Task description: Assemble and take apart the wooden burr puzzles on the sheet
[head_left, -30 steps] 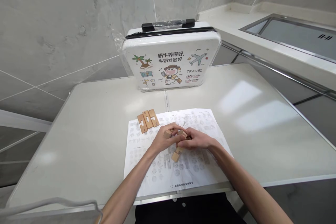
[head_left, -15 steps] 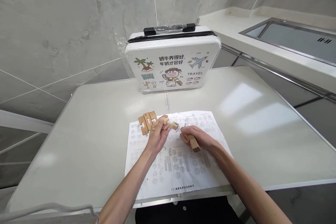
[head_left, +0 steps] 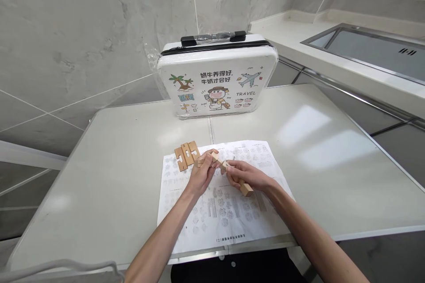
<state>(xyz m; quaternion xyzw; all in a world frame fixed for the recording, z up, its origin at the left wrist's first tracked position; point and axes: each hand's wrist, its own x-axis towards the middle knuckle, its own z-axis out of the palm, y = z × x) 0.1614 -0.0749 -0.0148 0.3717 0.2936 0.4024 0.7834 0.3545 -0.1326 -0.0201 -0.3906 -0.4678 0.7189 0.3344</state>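
My left hand (head_left: 200, 176) is closed around a notched wooden puzzle piece (head_left: 214, 157), which points to the right over the paper sheet. My right hand (head_left: 250, 174) is closed too. A second wooden puzzle piece (head_left: 246, 189) sticks out below its palm, while its thumb and fingertips meet the far end of the left hand's piece. Fingers cover much of both pieces. Left of my hands, several flat wooden pieces (head_left: 180, 159) with cut-outs and numbers lie side by side, partly over the sheet's upper left corner.
A printed instruction sheet (head_left: 212, 225) lies under my hands on the white table (head_left: 109, 177). Behind it stands a white cartoon suitcase (head_left: 219, 66) in plastic wrap. To the right runs a counter with a sink (head_left: 368, 53). A grey cable-like strip (head_left: 66, 266) crosses the front left.
My right hand's fingertips have come to the end of the left hand's piece, which they were apart from before. The left hand has turned its piece slightly. The flat pieces stay put.
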